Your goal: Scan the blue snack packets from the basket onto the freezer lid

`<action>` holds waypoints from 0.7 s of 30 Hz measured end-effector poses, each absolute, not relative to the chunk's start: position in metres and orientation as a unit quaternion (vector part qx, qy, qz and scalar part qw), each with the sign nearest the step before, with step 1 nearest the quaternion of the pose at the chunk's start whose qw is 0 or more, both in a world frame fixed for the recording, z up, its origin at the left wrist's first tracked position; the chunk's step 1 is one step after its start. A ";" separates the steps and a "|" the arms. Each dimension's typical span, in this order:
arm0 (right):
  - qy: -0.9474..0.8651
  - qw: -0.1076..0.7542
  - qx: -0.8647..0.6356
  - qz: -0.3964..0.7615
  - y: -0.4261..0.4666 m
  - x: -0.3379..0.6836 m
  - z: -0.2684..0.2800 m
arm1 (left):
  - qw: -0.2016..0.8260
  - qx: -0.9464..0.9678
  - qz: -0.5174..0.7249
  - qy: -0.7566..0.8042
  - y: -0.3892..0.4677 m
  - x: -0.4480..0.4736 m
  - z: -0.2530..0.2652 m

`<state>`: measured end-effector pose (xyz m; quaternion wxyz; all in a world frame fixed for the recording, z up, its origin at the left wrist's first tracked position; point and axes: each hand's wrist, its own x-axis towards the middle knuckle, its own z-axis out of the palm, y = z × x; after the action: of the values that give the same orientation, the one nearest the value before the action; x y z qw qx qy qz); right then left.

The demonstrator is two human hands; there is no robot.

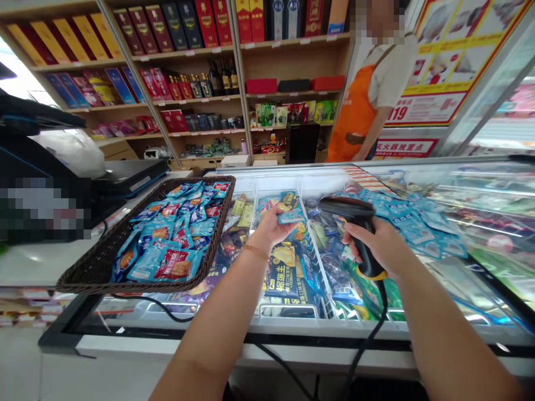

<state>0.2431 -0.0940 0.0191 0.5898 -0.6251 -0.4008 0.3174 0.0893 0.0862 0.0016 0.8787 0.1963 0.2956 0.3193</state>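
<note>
Left grip (271,227) pinches, right grip (383,244) wraps (arms (225,312) outstretched).

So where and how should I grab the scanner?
The scanner is likely best gripped by its slim handle, from the right, as the right hand does: the handle slants down below the wider head, and the cable leaves its bottom.

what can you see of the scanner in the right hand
The scanner is black and looks plastic, with a broad head, a handle and a yellow band at the handle's base. The right hand grips the handle, holding it above the freezer with the head toward the left hand. A black cable hangs from the base.
</note>
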 end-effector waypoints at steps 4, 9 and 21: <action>-0.404 0.578 -0.630 0.323 -0.096 0.240 0.020 | 0.824 0.278 0.366 0.330 0.090 0.093 -0.007; -0.421 0.553 -0.632 0.342 -0.095 0.238 0.019 | 0.735 0.351 0.461 0.352 0.096 0.091 -0.022; -0.481 0.470 -0.669 0.316 -0.092 0.215 0.015 | 0.715 0.324 0.534 0.315 0.102 0.090 -0.022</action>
<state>0.2153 -0.0923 0.0152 0.4696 -0.6695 -0.4812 0.3158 0.0901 0.1023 -0.0225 0.7146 0.3245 0.3147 0.5339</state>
